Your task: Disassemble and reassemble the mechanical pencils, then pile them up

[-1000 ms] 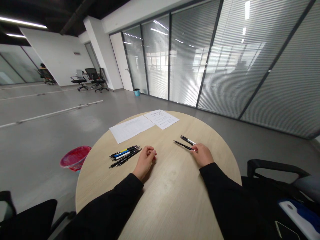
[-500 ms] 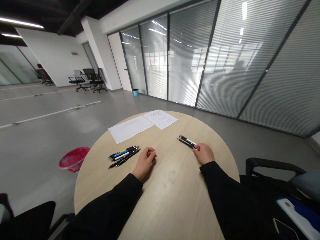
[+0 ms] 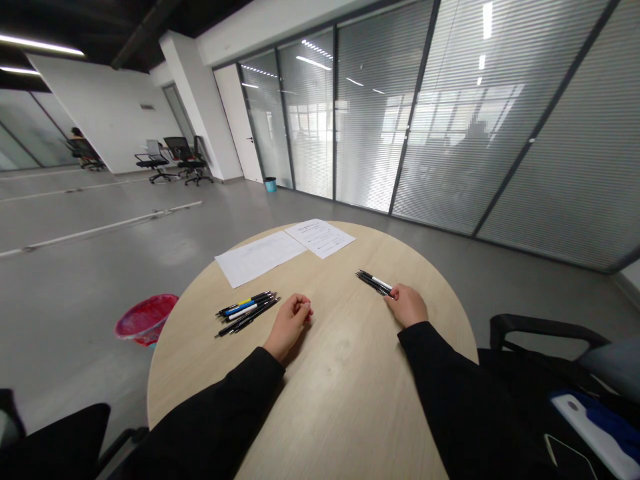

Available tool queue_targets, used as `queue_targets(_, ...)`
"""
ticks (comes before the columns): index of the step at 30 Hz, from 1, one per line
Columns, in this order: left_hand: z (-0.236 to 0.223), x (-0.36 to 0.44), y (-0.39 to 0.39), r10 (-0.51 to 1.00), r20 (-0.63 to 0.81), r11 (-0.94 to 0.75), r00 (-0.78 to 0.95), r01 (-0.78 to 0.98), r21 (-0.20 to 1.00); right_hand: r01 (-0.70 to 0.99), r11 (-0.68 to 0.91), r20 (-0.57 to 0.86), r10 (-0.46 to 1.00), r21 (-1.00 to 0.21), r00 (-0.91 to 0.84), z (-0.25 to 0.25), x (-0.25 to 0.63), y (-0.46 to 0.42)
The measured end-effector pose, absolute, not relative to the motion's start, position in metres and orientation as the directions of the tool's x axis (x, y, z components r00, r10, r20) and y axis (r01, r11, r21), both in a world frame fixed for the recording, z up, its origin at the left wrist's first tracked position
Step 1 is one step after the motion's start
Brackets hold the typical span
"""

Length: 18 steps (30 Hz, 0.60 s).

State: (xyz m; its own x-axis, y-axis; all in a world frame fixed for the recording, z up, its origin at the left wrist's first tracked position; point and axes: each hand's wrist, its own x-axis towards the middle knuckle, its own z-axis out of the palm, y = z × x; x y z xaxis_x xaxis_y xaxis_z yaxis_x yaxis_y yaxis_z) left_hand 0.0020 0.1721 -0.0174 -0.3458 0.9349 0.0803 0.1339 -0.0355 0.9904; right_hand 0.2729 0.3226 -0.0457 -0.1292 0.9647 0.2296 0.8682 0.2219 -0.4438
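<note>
- Head view, centre: the left hand (image 3: 289,325) rests on the pale wooden surface (image 3: 340,380), its fingers curled together and closed loosely, just beside the left-hand pens.
- Head view, left of centre: the left-hand pens (image 3: 247,313) lie in a slanting bunch, mostly black, with yellow, blue and white parts showing among them.
- Head view, right of centre: the right hand (image 3: 409,307) has its fingers closed on the near end of the right-hand pens (image 3: 373,283); how many are pinched I cannot tell.
- The right-hand pens lie side by side, black with one white section, their far ends toward the middle of the frame.
- Head view, above the left-hand pens: a white sheet (image 3: 260,259) lies flat, with a printed sheet (image 3: 320,238) next to it at the far edge of the surface.
- Head view, left side: a red basket (image 3: 146,318) stands beside the surface.
- Head view, lower right: a phone (image 3: 573,459) lies near a black armrest (image 3: 547,325).
</note>
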Motion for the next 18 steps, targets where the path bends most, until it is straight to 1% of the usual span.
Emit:
queue_targets(7,-0.0161,0.0025,0.1715,0.933,0.089,-0.035,-0.35,0.156,0.987,0.877,0.201,0.187,0.974,-0.437,-0.13,-0.0459,0.2751,0.3226)
queue_targets(13,-0.0198,0.0002,0.1728,0.934,0.098,-0.044,-0.343,0.164,0.986,0.89,0.218,0.207,0.968,-0.4,-0.144,-0.048,0.275,0.323)
queue_targets(18,-0.0204,0.0,0.1735,0.934,0.105,-0.051,-0.341,0.164,0.985,0.897,0.205,0.202,0.97,-0.393,-0.134,-0.048,0.2748,0.324)
